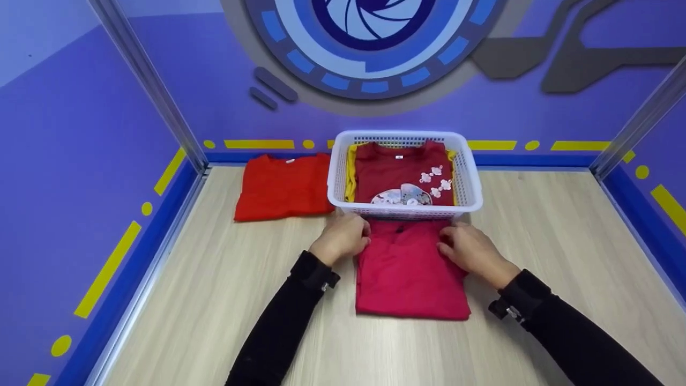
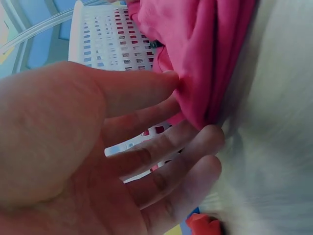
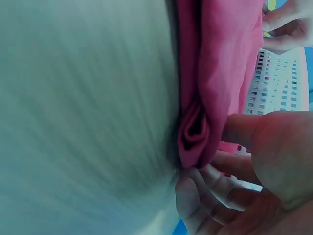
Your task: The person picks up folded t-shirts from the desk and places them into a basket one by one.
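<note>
Fingers of our left hand and right hand pinch a folded crimson cloth garment; uneven lifting, we judge, could loosen its layers.

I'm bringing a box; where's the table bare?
Bare: right of the basket, to the right wall; also between the red shirt, left sleeve and left wall. Crowded: before the basket, where left hand and right hand grip the pink garment.
</note>
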